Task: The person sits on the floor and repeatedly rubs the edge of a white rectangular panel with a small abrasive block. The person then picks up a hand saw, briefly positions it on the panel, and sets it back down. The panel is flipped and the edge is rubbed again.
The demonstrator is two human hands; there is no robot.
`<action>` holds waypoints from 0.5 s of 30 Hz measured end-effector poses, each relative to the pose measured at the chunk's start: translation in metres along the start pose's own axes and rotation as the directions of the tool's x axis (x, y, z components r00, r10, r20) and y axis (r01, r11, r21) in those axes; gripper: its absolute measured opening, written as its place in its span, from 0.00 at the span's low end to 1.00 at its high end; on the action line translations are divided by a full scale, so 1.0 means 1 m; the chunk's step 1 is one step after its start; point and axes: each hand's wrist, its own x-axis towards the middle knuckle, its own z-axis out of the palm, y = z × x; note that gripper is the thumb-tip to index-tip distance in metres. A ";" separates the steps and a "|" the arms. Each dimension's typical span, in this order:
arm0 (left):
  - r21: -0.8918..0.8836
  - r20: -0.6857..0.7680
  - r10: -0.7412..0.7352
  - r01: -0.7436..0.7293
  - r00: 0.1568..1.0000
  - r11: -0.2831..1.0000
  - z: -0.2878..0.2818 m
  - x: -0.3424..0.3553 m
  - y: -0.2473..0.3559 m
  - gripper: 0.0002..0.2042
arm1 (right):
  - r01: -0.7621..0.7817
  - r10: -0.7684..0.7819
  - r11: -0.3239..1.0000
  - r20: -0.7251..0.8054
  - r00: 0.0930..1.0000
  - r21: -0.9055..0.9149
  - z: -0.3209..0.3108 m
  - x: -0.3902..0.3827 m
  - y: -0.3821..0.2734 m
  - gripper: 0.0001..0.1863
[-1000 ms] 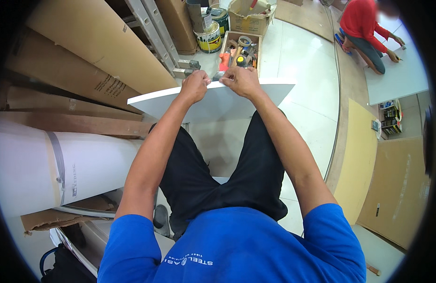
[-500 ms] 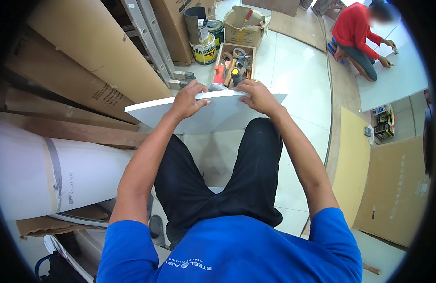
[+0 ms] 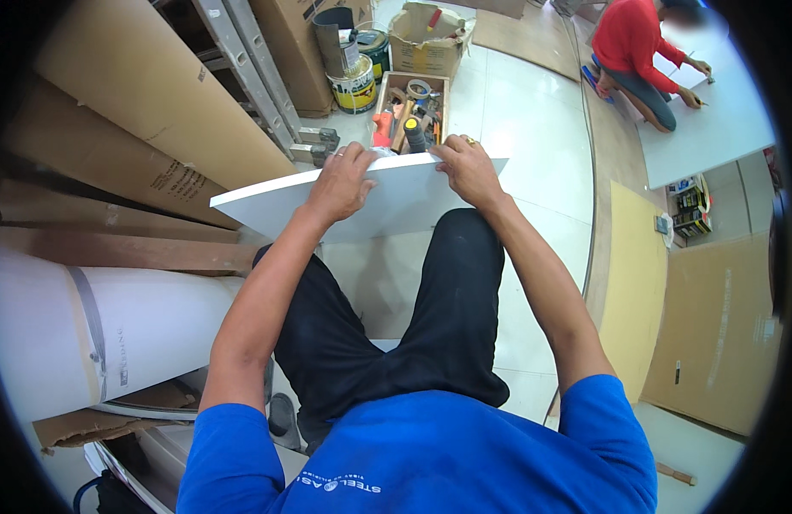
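Note:
A flat white board [image 3: 404, 199] stands on edge in front of my knees, its long top edge running left to right. My left hand [image 3: 341, 183] grips that edge left of the middle, fingers bent over it and thumb on the near face. Toward the board's right end, my right hand [image 3: 469, 171] holds the same edge, with its fingertips on top and a ring on one finger. Just beyond the board is a wooden tool box [image 3: 447, 107], partly hidden by it, with a black-handled tool [image 3: 415, 135], tape and other tools inside.
A ladder [image 3: 257, 77], cardboard packs [image 3: 147, 94] and a white wrapped roll [image 3: 164, 321] crowd my left. Paint cans [image 3: 355, 92] and an open carton [image 3: 426, 51] stand ahead. At far right, a person in red [image 3: 629, 43] works over a white panel [image 3: 713, 137].
The whole view has shifted slightly, so surroundings sit further left and higher. Both hands have moved a little to the right along the board's edge, and the left thumb has changed position.

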 end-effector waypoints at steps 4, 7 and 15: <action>0.249 -0.003 0.103 -0.099 0.995 0.963 0.030 0.013 0.050 0.35 | 0.024 -0.024 1.000 -0.009 1.000 0.003 0.003 -0.001 0.006 0.17; 0.249 0.019 -0.008 0.003 1.000 0.968 0.040 0.019 0.068 0.37 | 0.029 -0.029 1.000 -0.006 1.000 0.006 0.008 -0.003 0.006 0.20; 0.302 0.116 -0.101 0.062 0.988 0.951 0.024 0.014 0.061 0.35 | -0.029 0.043 0.995 0.142 0.989 -0.098 -0.003 -0.012 0.003 0.34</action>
